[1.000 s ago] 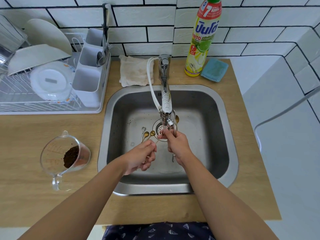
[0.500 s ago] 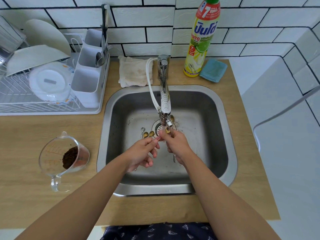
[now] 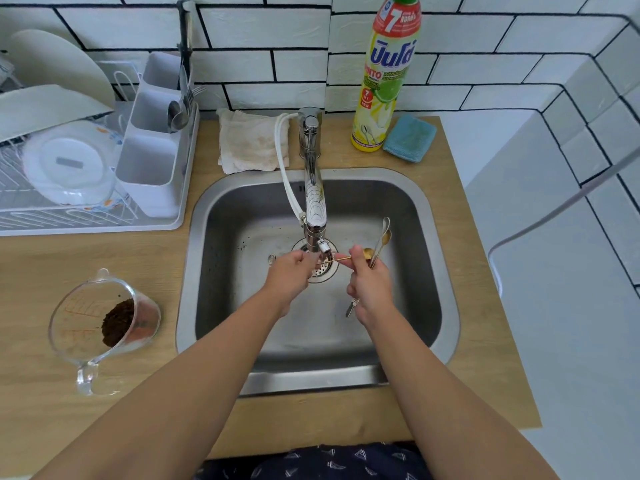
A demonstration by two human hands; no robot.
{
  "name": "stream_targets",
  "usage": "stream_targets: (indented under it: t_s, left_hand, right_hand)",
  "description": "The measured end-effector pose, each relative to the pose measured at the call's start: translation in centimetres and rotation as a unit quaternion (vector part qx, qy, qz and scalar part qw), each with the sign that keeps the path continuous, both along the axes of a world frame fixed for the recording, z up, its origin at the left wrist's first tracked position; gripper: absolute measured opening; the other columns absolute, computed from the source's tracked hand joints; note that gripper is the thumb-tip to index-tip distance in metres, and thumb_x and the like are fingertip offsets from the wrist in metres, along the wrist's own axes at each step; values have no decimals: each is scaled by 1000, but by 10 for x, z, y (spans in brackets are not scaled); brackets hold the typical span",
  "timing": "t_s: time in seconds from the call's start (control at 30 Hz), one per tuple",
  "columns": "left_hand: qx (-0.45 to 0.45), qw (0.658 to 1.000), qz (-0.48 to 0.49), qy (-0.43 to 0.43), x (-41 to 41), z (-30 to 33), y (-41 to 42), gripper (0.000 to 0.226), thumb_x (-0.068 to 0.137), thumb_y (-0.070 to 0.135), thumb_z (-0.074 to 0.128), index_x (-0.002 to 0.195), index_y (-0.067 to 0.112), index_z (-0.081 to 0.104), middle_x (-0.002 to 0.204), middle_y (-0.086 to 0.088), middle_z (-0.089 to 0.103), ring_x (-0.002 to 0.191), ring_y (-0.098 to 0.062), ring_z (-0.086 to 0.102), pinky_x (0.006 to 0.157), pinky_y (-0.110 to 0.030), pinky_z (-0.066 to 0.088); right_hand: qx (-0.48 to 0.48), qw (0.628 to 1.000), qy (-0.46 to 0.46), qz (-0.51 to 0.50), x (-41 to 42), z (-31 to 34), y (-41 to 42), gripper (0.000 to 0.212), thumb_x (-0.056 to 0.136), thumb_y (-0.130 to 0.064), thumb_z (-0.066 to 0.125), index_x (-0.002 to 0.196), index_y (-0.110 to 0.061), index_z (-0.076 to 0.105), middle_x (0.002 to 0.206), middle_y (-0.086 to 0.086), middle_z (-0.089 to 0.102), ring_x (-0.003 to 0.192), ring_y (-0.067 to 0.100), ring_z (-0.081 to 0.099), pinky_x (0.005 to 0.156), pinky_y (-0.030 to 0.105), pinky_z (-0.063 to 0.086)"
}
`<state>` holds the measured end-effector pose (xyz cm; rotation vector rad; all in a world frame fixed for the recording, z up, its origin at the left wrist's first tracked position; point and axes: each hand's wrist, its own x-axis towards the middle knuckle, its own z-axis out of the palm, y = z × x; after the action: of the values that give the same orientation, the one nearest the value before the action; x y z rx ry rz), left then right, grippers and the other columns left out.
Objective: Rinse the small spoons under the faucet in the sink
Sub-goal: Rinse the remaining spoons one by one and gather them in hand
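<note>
While both hands work over the basin, the largest item is the light wooden countertop (image 3: 485,393), into which the square stainless steel sink (image 3: 446,306) is set. Next: white plastic dish rack (image 3: 166,223) with plates at the left, tall yellow dish-soap bottle (image 3: 384,81) at the back wall, chrome swivel faucet (image 3: 313,188) reaching over the round perforated drain strainer (image 3: 323,271), clear glass measuring jug (image 3: 100,327) holding dark grounds, beige folded cloth (image 3: 249,143), blue sponge (image 3: 410,138). Left hand (image 3: 289,275): fingers curled, pinching one end of a thin gold small spoon (image 3: 337,259) lying crosswise just under the spout. Right hand (image 3: 369,285): fingers closed round a bundle of small gold and silver spoons (image 3: 381,239), bowls upward, handle tips showing below the palm; its thumb and forefinger also meet the crosswise spoon near its bowl. One further small silver piece (image 3: 271,259) shows on the sink floor beside the left hand. Whether water runs cannot be told. Risks, as judged: wet slender handles may slide out of the crowded right grip and clatter into the basin; the crosswise spoon, pinched only at its ends, could drop onto the strainer.
</note>
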<state>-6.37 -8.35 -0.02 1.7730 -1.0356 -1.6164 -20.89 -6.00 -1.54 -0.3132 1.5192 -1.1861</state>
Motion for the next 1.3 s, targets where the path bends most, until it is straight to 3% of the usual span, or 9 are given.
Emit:
stream_targets:
  t_s: [0.13, 0.3, 0.5, 0.63, 0.73, 0.9, 1.0, 1.13, 1.3]
  left_hand:
    - [55, 982, -45, 173, 10, 2, 9, 22, 107, 27, 47, 109, 11, 61, 83, -2, 68, 78, -19, 76, 64, -22, 51]
    - [-8, 998, 28, -62, 6, 3, 6, 39, 87, 42, 75, 63, 14, 62, 45, -3, 54, 41, -17, 55, 61, -29, 44]
    - [84, 965, -5, 248, 8, 6, 6, 18, 108, 19, 42, 115, 10, 56, 96, -5, 77, 88, -22, 76, 81, -35, 59]
    - [115, 984, 69, 114, 0, 4, 4, 29, 104, 29, 46, 82, 13, 56, 50, 1, 52, 43, -16, 58, 59, -29, 59]
    - [157, 980, 109, 64, 1, 0, 1, 37, 99, 40, 51, 69, 18, 49, 43, 2, 42, 38, -14, 42, 44, -22, 48]
    - [57, 998, -26, 20, 5, -7, 8, 24, 104, 33, 45, 95, 13, 55, 78, -5, 58, 53, -15, 61, 73, -37, 60]
    - [14, 993, -70, 92, 2, -7, 14, 32, 107, 32, 44, 93, 10, 62, 68, 0, 56, 54, -13, 57, 75, -37, 62]
    - [53, 980, -51, 183, 5, -1, 9, 24, 106, 22, 50, 100, 4, 65, 70, 0, 58, 54, -10, 57, 71, -30, 58]
    - [141, 938, -31, 315, 21, 6, 9, 23, 105, 12, 51, 118, 1, 65, 108, -14, 75, 92, -22, 75, 81, -33, 60]
  right_hand:
    - [-5, 1000, -22, -17, -3, 1, -3, 23, 104, -32, 59, 94, -12, 60, 93, 9, 81, 38, 7, 24, 39, 23, 22]
    - [10, 999, -8, 43, 10, 1, -3, 24, 101, -35, 64, 96, -11, 63, 91, 6, 82, 40, 8, 25, 39, 23, 25]
    - [0, 999, -8, -45, -5, 2, -15, 23, 102, -34, 63, 90, -14, 62, 93, 6, 81, 35, 7, 24, 37, 21, 23]
    - [-12, 1000, -7, 2, -6, 7, -14, 20, 99, -29, 68, 83, -18, 64, 95, 6, 81, 38, 7, 22, 39, 22, 21]
    - [-17, 999, 0, 43, -6, 11, -11, 11, 96, -24, 72, 87, -18, 68, 98, 7, 81, 40, 8, 23, 40, 22, 22]
    - [-2, 999, 37, 24, -2, 9, -7, 20, 91, -28, 78, 75, -17, 69, 88, 6, 81, 35, 0, 42, 36, 17, 31]
    - [13, 999, 46, -16, 5, 9, -9, 22, 91, -32, 78, 77, -18, 69, 86, 3, 81, 34, 1, 40, 38, 20, 32]
    - [7, 999, 21, -22, 6, 11, -12, 17, 93, -31, 75, 86, -17, 68, 88, 1, 81, 35, 0, 43, 38, 19, 32]
    - [-2, 1000, 17, -21, 5, 15, -16, 18, 95, -30, 73, 88, -16, 64, 91, 4, 81, 39, 2, 38, 40, 21, 32]
